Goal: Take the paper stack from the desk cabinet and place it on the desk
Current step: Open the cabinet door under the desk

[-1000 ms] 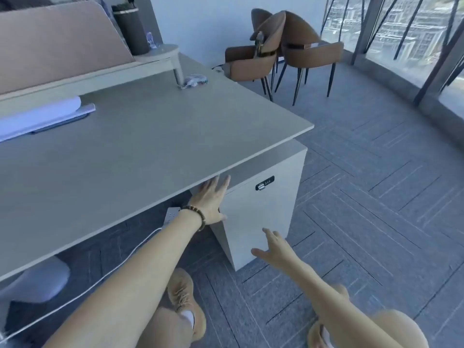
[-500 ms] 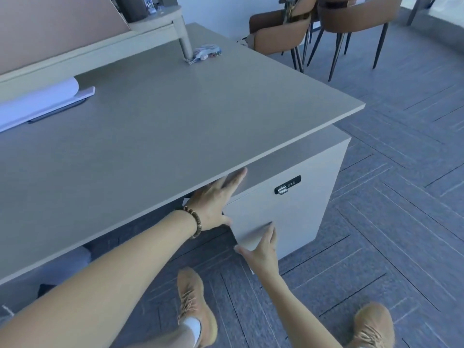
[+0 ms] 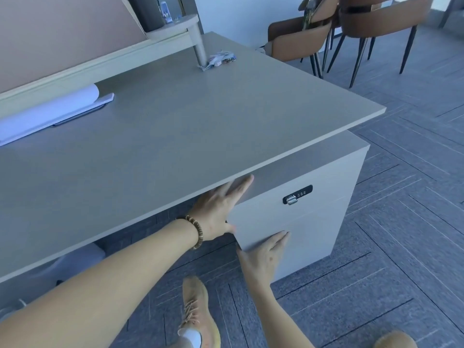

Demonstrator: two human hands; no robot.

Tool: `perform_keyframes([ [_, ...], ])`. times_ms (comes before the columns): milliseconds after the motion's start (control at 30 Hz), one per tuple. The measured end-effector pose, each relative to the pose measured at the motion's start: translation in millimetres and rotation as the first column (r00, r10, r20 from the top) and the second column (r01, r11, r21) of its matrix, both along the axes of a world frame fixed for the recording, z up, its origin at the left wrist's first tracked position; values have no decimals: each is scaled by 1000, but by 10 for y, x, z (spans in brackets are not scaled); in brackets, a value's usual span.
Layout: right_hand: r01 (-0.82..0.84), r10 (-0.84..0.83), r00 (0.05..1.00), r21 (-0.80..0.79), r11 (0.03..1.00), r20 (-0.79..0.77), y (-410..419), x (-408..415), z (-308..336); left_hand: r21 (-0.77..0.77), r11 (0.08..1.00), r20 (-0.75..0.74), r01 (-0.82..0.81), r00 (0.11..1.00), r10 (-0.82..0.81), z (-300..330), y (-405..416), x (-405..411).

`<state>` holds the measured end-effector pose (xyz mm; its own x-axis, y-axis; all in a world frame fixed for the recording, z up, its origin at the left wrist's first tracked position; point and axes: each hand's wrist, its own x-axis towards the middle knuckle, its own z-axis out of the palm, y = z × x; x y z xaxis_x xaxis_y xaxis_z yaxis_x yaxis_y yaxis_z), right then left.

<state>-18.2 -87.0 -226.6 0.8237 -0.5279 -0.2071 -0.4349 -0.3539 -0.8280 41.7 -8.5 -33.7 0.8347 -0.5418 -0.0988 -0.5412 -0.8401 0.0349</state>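
A white desk cabinet (image 3: 313, 222) stands under the right end of the grey desk (image 3: 175, 136), its door closed, with a black combination lock (image 3: 297, 194) near the top. My left hand (image 3: 221, 209), with a bead bracelet on the wrist, lies flat on the cabinet's upper left corner, fingers spread over its top edge under the desk. My right hand (image 3: 266, 257) rests with fingers apart on the lower left edge of the door. The paper stack is hidden from view.
A rolled white sheet on a flat holder (image 3: 55, 109) lies at the desk's back left. Crumpled wrappers (image 3: 218, 60) sit by a shelf post. Brown chairs (image 3: 351, 28) stand beyond the desk. My shoes (image 3: 198, 320) are on the grey carpet below.
The view has moved closer to the cabinet. My right hand has come from the air in front of the cabinet onto the door's lower left edge. My left hand stayed at the top corner.
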Motion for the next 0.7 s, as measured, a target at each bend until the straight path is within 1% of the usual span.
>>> perform_keyframes([
  [200,-42,42,999,-20,999,-19,-96,-164,-6,-1,1000,13,10,1000,-10,20,-17,-33],
  [333,-102,102,995,-46,994,-11,-260,-436,-36,33,999,36,-1,999,0,11,-22,-40],
  [367,-120,121,993,-83,989,1,-324,-524,-31,32,999,42,-1,999,-1,8,-26,-45],
  [433,-176,188,982,-209,962,36,-477,-707,-23,45,999,63,-3,998,0,13,-36,-56],
  [500,-254,286,957,-341,905,47,-652,-894,-19,69,998,84,-7,996,1,30,-49,-80],
  [533,-286,327,944,-379,880,48,-741,-983,-13,73,997,91,-10,996,3,47,-61,-95],
  [700,-364,407,913,-415,834,16,-1146,-1348,67,81,994,134,-79,989,67,82,-140,-220],
])
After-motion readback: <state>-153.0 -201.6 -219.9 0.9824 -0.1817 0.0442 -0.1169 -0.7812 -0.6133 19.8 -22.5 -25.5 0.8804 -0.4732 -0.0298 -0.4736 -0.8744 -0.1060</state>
